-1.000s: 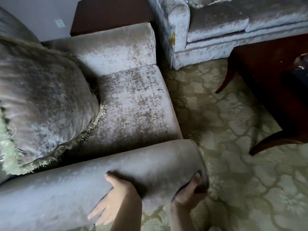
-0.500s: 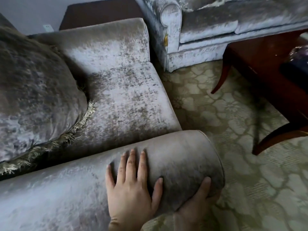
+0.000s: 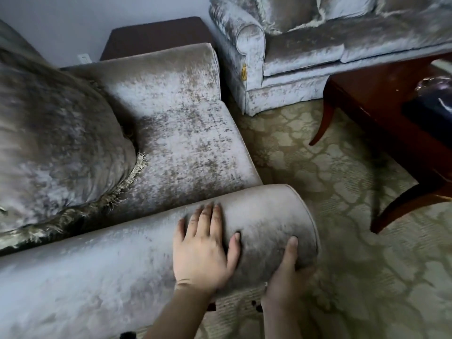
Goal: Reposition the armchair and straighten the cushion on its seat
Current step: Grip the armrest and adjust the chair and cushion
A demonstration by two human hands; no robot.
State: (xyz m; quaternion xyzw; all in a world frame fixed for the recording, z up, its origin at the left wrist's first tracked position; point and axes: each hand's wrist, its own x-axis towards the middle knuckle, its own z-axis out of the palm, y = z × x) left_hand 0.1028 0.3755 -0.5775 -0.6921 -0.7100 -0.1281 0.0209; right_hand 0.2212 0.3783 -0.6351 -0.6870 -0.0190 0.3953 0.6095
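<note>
Now the left grip (image 3: 203, 250) has moved up, flat atop the near armrest (image 3: 97, 265) of the armchair (image 3: 159, 77); the right grip (image 3: 283, 272) clasps its front end. A push seems ready; the fringed cushion (image 3: 56, 143) leans on the seat (image 3: 195, 148).

Both forearms reach in from the near edge. The left grip (image 3: 203, 250) lies flat, fingers spread, on the grey velvet armchair's rolled armrest (image 3: 269, 211); the right grip (image 3: 286, 270) clasps its end from below, thumb up.

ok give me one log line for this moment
step: reposition armchair | left hand: flat on near armrest | right hand: grips armrest end | cushion: on armchair, untouched
</note>
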